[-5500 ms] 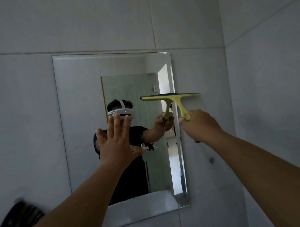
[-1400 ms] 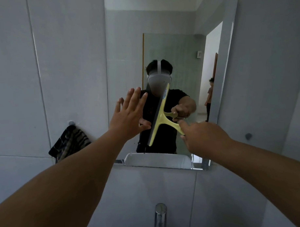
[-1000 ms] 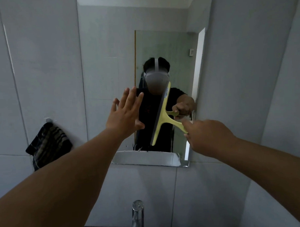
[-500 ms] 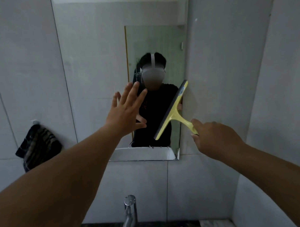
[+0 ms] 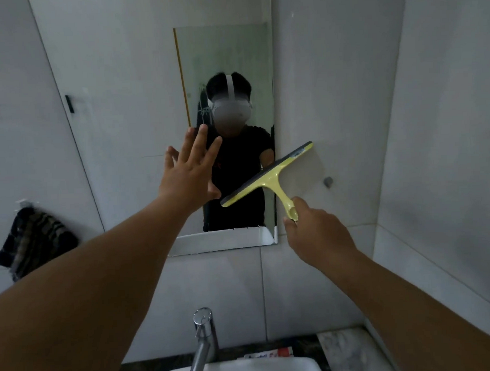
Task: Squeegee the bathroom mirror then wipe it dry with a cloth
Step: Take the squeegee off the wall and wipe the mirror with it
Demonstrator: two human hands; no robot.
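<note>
The bathroom mirror (image 5: 141,111) hangs on the white tiled wall and reflects a person in a black shirt. My right hand (image 5: 315,233) grips the handle of a yellow squeegee (image 5: 268,174). Its blade slants across the mirror's right edge, the upper end over the tile, the lower end over the glass. My left hand (image 5: 189,170) is raised in front of the mirror with straight, spread fingers; whether it touches the glass I cannot tell. A dark striped cloth (image 5: 32,244) hangs from a hook on the wall at the left.
A chrome tap (image 5: 202,339) rises over a white basin (image 5: 258,369) at the bottom. A tube (image 5: 269,353) lies on the dark ledge behind the basin. A small round wall fitting (image 5: 327,181) sits right of the mirror. A side wall closes in on the right.
The squeegee has slid right across the mirror and down, its blade now tilted over the right edge. The view has dropped, showing tap and basin. My left hand stays raised.
</note>
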